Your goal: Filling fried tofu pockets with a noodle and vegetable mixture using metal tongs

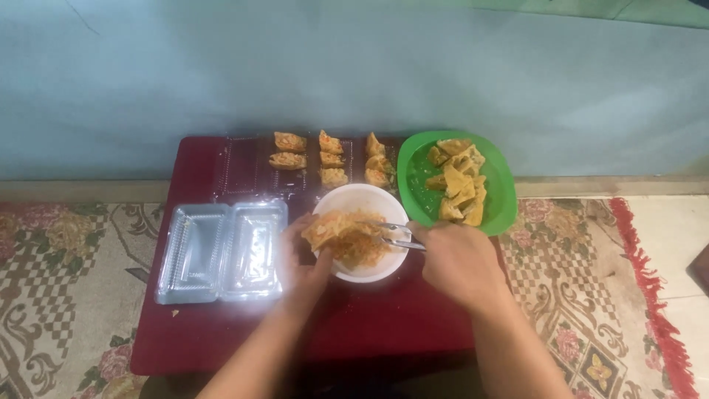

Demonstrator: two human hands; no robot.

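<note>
Gripping tongs (395,235) over the white bowl (362,196), right hand (458,262) nears the green plate (502,210); left hand (299,258) clasps the bowl's rim.

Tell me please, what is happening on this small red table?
A person sits at a low red table and works over a white bowl of orange filling. The left hand holds a yellow wrapper at the bowl's edge, and the right hand holds a metal spoon in the filling. Filled pieces lie in rows behind the bowl, a green plate holds more yellow pieces, and an open clear plastic box lies at the left.
</note>
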